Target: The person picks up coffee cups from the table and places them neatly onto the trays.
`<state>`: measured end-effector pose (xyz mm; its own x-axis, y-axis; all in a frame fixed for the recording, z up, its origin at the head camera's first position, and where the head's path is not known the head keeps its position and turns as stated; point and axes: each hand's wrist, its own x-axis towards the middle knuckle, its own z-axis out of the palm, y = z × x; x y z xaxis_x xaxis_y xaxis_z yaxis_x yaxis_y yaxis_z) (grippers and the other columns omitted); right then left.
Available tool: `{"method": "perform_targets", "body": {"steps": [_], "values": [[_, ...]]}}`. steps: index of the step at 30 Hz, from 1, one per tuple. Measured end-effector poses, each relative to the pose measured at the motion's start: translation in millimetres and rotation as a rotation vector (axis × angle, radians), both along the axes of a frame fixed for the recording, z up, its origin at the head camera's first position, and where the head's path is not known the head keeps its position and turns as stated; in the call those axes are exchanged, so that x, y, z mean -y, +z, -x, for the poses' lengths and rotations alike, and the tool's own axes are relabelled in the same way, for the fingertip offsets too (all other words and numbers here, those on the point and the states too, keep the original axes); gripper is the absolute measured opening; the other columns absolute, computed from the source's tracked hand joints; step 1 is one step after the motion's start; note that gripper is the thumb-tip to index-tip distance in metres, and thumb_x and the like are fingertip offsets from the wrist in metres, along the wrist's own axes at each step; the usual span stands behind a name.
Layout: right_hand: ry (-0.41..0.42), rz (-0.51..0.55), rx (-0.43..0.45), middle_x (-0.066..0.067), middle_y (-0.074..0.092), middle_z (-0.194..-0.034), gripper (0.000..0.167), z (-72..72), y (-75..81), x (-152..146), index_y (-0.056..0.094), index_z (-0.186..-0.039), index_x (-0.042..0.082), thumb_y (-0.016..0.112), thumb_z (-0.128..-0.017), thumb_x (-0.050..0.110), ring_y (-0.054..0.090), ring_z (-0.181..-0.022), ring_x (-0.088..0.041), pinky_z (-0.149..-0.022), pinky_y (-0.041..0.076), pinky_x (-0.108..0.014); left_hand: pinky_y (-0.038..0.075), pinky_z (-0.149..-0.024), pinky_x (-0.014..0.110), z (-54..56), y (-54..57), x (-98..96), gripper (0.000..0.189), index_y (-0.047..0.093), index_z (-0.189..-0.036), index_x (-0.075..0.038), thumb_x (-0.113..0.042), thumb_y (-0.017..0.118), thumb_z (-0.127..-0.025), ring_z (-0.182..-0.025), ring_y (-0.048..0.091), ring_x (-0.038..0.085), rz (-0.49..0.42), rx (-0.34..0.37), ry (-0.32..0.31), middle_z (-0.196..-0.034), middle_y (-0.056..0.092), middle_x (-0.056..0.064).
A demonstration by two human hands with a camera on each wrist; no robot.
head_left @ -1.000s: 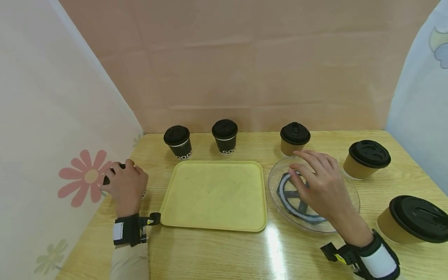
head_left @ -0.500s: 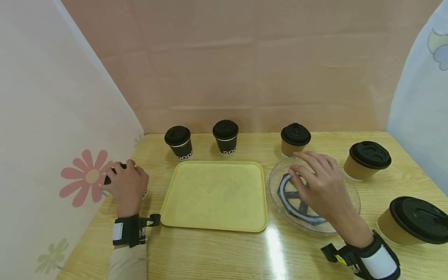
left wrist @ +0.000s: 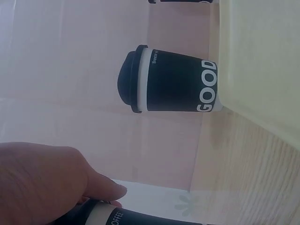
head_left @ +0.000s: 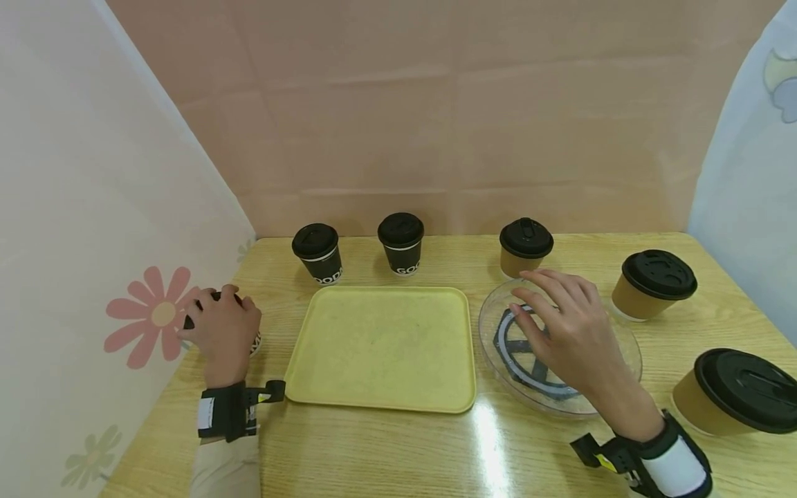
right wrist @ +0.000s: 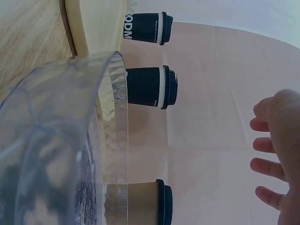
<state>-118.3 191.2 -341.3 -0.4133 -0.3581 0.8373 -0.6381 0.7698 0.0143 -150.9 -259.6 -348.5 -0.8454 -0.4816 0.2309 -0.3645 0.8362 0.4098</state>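
At the left, my left hand [head_left: 222,337] grips a black paper coffee cup [left wrist: 140,216] from above, fingers curled over its lid. Most of that cup is hidden beneath the hand in the head view; the left wrist view shows the thumb at the lid's edge. My right hand [head_left: 575,332] hovers over a round clear plastic dish [head_left: 495,373], holding nothing, its fingers loosely bent and apart. A dark wheel-like shape [head_left: 512,366] shows through the dish. Between the hands lies a yellow rectangular tray [head_left: 380,349] with nothing on it.
Two lidded black coffee cups, the left one [head_left: 319,256] and the right one [head_left: 401,243], stand behind the tray. Three brown lidded cups stand around the dish: one behind [head_left: 524,247], one at right [head_left: 650,285], one nearer [head_left: 731,391]. Cloth panels enclose the table's back and sides.
The left hand has shifted very slightly left over the black coffee cup, uncovering a little more of its side. The right hand and the other things stay practically where they were.
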Motion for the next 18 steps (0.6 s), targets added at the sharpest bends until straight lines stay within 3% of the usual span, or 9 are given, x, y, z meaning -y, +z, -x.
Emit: {"method": "perform_targets", "body": {"steps": [3,11,18], "values": [[0.003,-0.001,0.005,-0.02,0.07,-0.11,0.04,-0.2,0.2,0.5,0.072,-0.096,0.0,0.049,-0.101,0.032,0.063,-0.101,-0.041,-0.084,0.048,-0.056,0.018,-0.095,0.085,-0.7,0.8,1.5,0.041,0.051,-0.133,0.0,-0.022,0.043,-0.099,-0.13,0.027,0.058,-0.014,-0.006,0.0,-0.139,0.035,0.035],[0.008,-0.015,0.049,-0.02,0.068,-0.115,0.044,-1.9,-1.0,3.0,0.069,-0.108,0.002,0.047,-0.102,0.039,0.061,-0.105,-0.04,-0.084,0.048,-0.056,0.022,-0.096,0.081,-4.7,2.4,3.9,0.039,0.056,-0.128,0.001,-0.022,0.052,-0.096,-0.127,0.032,0.055,-0.073,-0.125,0.008,-0.134,0.044,0.032],[0.009,-0.011,0.082,-0.021,0.064,-0.122,0.05,-1.4,-2.9,4.9,0.064,-0.122,0.002,0.045,-0.102,0.044,0.059,-0.11,-0.041,-0.088,0.047,-0.057,0.026,-0.094,0.078,-4.4,11.8,-3.3,0.04,0.059,-0.128,-0.002,-0.024,0.055,-0.095,-0.128,0.034,0.054,-0.066,-0.202,-0.037,-0.135,0.046,0.03]]}}
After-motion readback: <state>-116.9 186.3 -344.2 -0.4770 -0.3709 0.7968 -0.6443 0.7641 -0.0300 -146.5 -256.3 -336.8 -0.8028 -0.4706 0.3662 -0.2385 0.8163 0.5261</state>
